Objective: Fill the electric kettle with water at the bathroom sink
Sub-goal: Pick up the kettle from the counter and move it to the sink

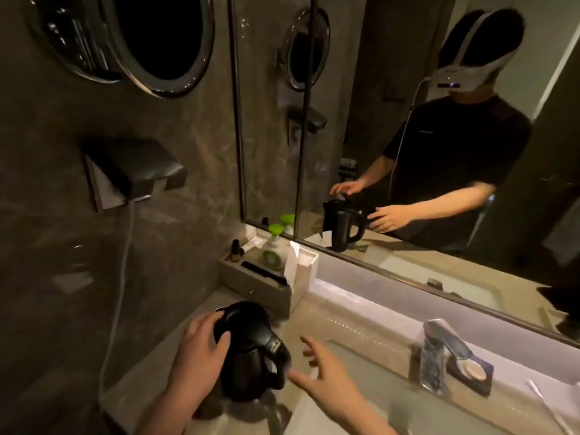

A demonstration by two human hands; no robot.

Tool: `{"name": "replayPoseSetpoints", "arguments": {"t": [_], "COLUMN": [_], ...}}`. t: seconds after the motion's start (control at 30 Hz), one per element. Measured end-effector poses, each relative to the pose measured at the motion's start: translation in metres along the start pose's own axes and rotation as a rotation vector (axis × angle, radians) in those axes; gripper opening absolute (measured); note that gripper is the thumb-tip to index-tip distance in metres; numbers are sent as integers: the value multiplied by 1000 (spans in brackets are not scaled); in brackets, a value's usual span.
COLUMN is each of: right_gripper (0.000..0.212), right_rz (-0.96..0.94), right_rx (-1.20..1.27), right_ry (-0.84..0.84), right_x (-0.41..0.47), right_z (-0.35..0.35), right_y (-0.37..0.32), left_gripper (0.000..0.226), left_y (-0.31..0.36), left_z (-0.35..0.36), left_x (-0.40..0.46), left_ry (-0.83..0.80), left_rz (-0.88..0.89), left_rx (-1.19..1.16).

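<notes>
A: Left hand [197, 350] curls over the lid [240, 315] of the kettle [251, 359], near left on the counter [147, 384]. Risk?
B: Right hand [326, 384] is spread, just short of the handle [279, 368], holding nothing. Lifted by the lid alone, it could tip before reaching the sink [386, 381] and tap [436, 359], right

The kettle [251, 353] stands on the desk [314, 318] close to the left wall, where a white cord [116, 309] hangs. A stone tray [251, 282] and a white box [303, 271] crowd in behind it. Bare desk runs rightward to the sink [383, 381], where the faucet [439, 356] juts over the far rim.
</notes>
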State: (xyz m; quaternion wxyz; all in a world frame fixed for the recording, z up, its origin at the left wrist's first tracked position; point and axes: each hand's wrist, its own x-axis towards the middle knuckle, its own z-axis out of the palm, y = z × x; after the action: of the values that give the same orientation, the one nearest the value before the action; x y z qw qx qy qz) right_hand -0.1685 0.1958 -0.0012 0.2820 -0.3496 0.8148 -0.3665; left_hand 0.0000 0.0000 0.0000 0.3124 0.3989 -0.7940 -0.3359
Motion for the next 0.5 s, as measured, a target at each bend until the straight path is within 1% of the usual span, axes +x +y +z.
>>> {"name": "replayPoseSetpoints", "arguments": {"t": [0.07,0.1,0.17,0.2,0.3,0.4,0.5], "right_gripper": [81,69,43,37,36,30,32], "right_rz": [-27,-34,-40,-29,-34,-36,-65], "right_rx": [50,76,133,148,242,299,338], "right_ry": [-67,-99,-100,-81,-44,-15,5], "right_x": [19,25,37,38,42,40,37], "right_z": [12,19,31,38,48,48,43], "right_y": [-18,-21,-25,-22,-17,-17,-23], "left_gripper": [37,37,36,36,37,38,38], "left_y": [6,6,4,-1,-5,-4,1], "left_z": [6,7,10,12,11,9,3], "left_x": [13,18,20,16,17,20,25], "left_ry": [-80,-105,-135,-149,-169,-205,-214], "left_rz": [5,-7,-20,-18,-13,9,25], "left_rx": [47,66,87,86,90,87,79]}}
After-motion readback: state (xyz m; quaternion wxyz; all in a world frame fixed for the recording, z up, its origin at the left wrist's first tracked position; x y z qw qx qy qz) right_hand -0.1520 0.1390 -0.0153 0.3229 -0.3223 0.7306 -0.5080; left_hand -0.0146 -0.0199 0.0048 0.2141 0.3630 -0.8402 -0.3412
